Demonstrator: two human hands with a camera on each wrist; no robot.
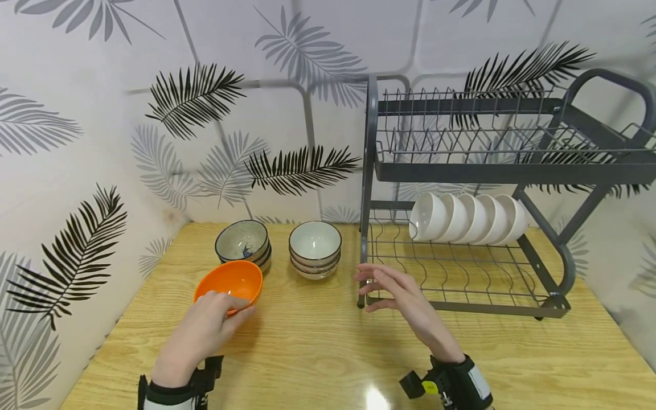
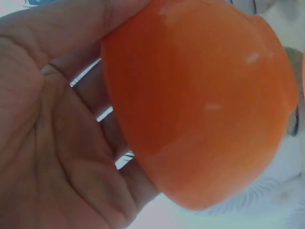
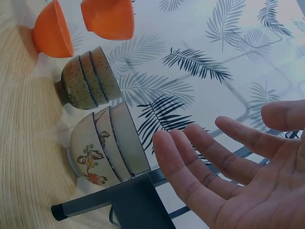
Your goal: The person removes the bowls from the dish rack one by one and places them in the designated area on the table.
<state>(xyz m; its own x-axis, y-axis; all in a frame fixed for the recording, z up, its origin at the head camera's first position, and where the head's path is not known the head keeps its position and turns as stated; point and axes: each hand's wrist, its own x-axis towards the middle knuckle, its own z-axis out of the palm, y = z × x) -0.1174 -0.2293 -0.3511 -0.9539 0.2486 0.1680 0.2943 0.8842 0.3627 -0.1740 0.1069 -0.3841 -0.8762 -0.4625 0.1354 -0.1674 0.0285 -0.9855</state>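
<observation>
My left hand (image 1: 197,327) holds an orange bowl (image 1: 220,280) by its rim, thumb on one side and fingers on the other. Close up in the left wrist view, the bowl's smooth outer side (image 2: 205,105) fills much of the picture. The right wrist view shows this bowl (image 3: 108,19) raised, with a second orange bowl (image 3: 52,33) standing on the table beside it; the head view mostly hides that second one. With its fingers spread loosely, my right hand (image 1: 405,302) is beside the dish rack's (image 1: 364,239) left front corner, holding nothing.
Behind the orange bowl stands a stack of speckled bowls (image 1: 241,242). To its right is a stack of white flower-patterned bowls (image 1: 315,245). Several white bowls (image 1: 433,219) stand on edge in the rack's lower tier. A patterned wall (image 1: 287,119) backs the wooden table (image 1: 307,341).
</observation>
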